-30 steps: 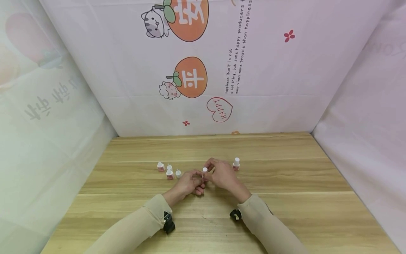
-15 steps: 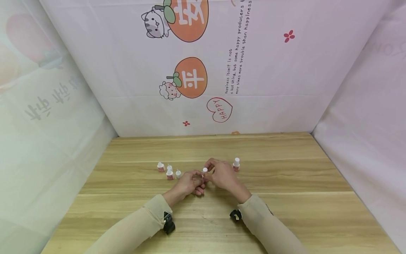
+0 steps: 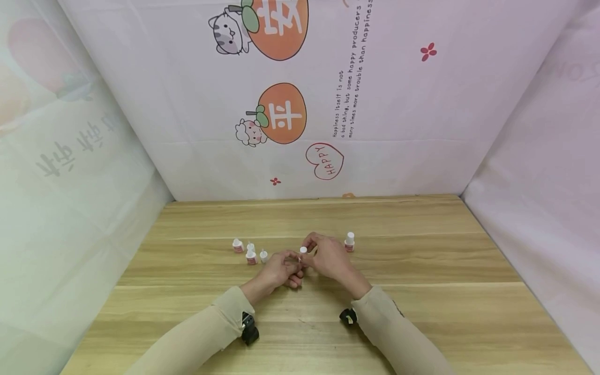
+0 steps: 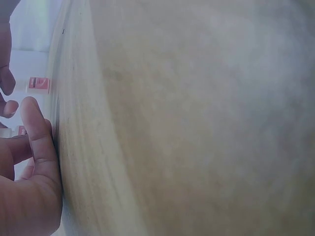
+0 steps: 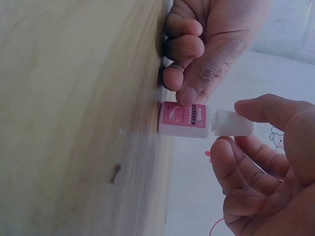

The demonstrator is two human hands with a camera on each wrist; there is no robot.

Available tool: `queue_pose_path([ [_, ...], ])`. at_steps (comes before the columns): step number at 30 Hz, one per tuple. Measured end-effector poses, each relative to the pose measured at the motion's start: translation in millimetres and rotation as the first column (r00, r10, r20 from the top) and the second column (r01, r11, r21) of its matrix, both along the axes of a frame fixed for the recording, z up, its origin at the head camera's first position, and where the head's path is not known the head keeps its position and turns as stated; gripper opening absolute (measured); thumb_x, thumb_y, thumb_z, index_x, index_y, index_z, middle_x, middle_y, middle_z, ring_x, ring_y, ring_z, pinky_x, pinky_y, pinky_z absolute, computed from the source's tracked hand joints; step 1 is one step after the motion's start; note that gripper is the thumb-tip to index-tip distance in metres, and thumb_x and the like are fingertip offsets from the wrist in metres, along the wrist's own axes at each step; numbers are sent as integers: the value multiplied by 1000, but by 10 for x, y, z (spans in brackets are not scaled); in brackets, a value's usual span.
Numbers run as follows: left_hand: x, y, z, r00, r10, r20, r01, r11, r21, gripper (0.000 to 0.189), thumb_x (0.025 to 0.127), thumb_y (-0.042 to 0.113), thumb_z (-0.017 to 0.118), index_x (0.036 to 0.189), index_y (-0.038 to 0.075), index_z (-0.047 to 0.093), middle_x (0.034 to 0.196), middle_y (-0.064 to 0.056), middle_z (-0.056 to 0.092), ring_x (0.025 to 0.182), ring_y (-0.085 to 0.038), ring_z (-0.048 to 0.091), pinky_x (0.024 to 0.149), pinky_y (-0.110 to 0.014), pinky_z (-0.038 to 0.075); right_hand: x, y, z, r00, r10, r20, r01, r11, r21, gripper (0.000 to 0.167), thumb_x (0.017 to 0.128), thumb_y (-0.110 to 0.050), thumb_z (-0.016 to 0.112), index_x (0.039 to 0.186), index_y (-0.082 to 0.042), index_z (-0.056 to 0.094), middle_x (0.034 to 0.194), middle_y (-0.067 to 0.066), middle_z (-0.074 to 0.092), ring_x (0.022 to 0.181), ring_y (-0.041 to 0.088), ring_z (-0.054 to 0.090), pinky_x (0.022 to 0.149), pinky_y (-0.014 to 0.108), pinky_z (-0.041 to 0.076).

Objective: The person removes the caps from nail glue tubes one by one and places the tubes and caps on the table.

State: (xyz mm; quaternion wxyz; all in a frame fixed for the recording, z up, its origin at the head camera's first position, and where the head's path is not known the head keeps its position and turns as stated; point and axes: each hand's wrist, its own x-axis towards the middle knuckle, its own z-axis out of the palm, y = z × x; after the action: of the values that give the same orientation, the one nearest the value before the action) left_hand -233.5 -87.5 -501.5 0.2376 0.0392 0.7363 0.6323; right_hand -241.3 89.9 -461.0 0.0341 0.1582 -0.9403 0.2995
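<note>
A small white glue bottle [image 5: 184, 119] with a pink label stands upright on the table between both hands. My left hand [image 3: 278, 271] rests low on the wood and grips the bottle's body with thumb and fingers. The white cap [image 5: 234, 123] sits on the bottle's top, and my right hand [image 3: 330, 258] pinches it between thumb and forefinger. In the right wrist view a narrow neck shows between cap and body. The left wrist view shows only a sliver of the held bottle behind the left fingers [image 4: 39, 132].
Right of the hands stands a capped glue bottle [image 3: 349, 243]. On the left are two bottles without large caps, one farther back [image 3: 238, 246] and one nearer [image 3: 251, 258]. Beside them lie two small white pieces with thin upright pins, one of them nearest the left hand [image 3: 263, 257].
</note>
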Motion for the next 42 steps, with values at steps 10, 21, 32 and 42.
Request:
queue_pose_path([
  [10,-7,4,13,1000,-1,-2,1,1000,-4,21,103,2,47,123,-2,55,84,-9,64,63,-12,66,58,-24,60,-1,2,21,1000,3,-6,-3,1000,7,19,85,-34,79,95,-25,66,92,-6,72,68,6,58,61,25,47],
  [21,10,1,31,1000,-8,-4,8,1000,-9,22,103,2,47,124,-4,54,87,-13,65,63,-13,67,59,-26,61,4,4,19,1000,14,15,-14,1000,2,17,85,-33,78,95,-26,66,92,-6,71,65,7,53,59,24,44],
  [32,14,1,33,1000,-6,-1,6,1000,-16,22,103,2,48,124,-3,55,87,-13,66,64,-12,67,59,-25,61,14,2,18,1000,11,19,-11,1000,-14,16,85,-29,77,95,-25,66,91,-6,71,66,7,54,60,24,44],
  [42,15,5,22,1000,-3,3,3,1000,-15,22,103,3,48,123,-3,55,87,-12,66,64,-12,67,59,-25,61,7,0,5,1000,-4,20,4,1000,-13,16,85,-31,78,94,-25,66,89,-7,70,67,7,54,62,25,44],
])
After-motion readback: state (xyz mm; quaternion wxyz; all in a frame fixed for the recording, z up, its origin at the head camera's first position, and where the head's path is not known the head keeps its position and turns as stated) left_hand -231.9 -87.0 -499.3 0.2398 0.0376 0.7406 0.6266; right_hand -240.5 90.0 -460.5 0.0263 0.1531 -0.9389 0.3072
